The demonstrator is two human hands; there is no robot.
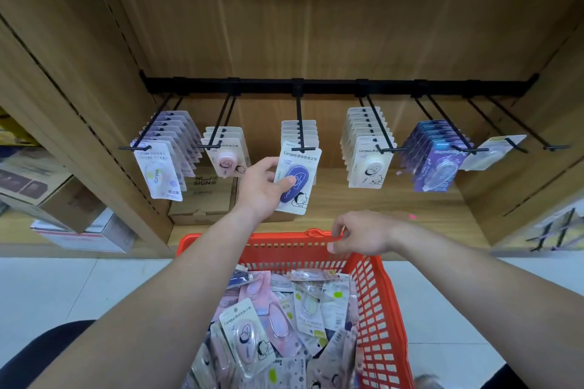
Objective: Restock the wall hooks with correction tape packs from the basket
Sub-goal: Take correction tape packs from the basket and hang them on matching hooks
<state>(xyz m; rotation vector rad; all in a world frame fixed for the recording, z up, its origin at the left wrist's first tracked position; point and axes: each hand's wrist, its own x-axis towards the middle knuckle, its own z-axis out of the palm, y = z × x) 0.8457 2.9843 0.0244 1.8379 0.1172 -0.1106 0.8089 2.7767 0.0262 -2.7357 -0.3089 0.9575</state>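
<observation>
Packs [249, 335] lie heaped loose in the orange basket [379, 294] at bottom centre, and the right hand [360, 235] curls its fingers over the basket's far rim, seemingly gripping it. Mid-frame, the left hand [262, 188] pinches the blue pack [295, 180] at its lower left, thumb on the blister, while it hangs at the front of the centre hook [299, 123]. Such a pack looks light, a stiff card with a slick plastic bubble, so I would hold it by the card edges and steer the top hole onto the hook.
</observation>
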